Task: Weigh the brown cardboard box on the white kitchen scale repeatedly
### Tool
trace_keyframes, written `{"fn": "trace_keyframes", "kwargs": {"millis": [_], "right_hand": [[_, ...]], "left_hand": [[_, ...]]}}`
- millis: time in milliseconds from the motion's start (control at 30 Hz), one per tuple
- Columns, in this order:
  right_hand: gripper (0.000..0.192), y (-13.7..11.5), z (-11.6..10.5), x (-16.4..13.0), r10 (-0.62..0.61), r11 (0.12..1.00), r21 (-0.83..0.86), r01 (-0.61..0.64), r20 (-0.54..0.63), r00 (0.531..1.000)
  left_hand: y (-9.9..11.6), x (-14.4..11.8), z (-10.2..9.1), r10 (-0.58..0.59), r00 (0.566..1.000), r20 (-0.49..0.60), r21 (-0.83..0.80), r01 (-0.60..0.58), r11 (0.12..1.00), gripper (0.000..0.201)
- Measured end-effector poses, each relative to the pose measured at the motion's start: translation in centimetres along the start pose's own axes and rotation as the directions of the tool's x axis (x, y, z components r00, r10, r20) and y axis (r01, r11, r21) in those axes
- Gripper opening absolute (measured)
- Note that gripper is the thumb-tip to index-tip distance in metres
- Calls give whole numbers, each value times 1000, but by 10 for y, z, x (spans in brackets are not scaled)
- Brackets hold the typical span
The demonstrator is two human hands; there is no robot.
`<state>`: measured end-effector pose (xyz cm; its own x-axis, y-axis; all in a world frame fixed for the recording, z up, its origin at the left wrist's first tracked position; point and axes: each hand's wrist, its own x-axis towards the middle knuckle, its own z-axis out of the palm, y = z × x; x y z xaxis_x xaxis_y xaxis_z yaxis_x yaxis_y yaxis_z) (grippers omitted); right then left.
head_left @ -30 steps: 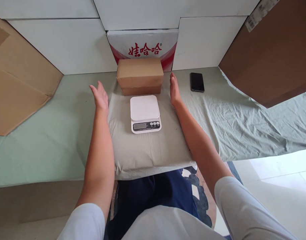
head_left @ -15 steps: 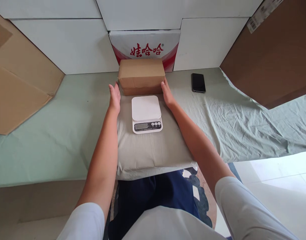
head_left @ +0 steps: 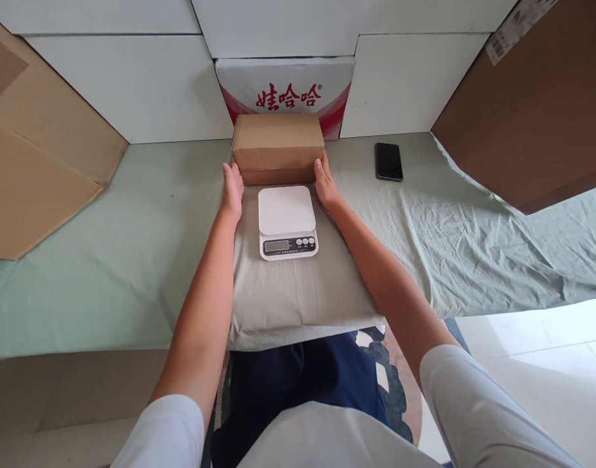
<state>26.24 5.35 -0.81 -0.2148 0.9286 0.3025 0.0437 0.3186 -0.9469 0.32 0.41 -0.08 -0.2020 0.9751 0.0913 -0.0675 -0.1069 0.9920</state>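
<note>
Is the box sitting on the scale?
No, the box lies behind the scale, whose white plate is bare, with a hand at each end of the box.

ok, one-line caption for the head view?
Left hand and right hand flank a cardboard box behind a white kitchen scale.
</note>
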Motion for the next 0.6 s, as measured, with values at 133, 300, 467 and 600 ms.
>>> {"fn": "trace_keyframes", "kwargs": {"millis": [133, 300, 467, 600], "right_hand": [[110, -13, 3, -2, 1, 1000, -6, -1, -70, 998], [109, -46, 2, -1, -99, 995, 3, 99, -57, 993], [88, -81, -10, -38, -213, 977, -4, 213, 27, 977], [75, -96, -15, -100, -193, 980, 50, 191, 49, 980]], "left_hand": [[9, -4, 0, 42, 998, 38, 18, -43, 999, 108], [37, -16, 0, 105, 992, 65, -23, -103, 994, 106], [68, -67, -4, 203, 966, 162, 15, -208, 978, 114], [68, -126, -9, 218, 953, 210, 69, -237, 969, 108]]}}
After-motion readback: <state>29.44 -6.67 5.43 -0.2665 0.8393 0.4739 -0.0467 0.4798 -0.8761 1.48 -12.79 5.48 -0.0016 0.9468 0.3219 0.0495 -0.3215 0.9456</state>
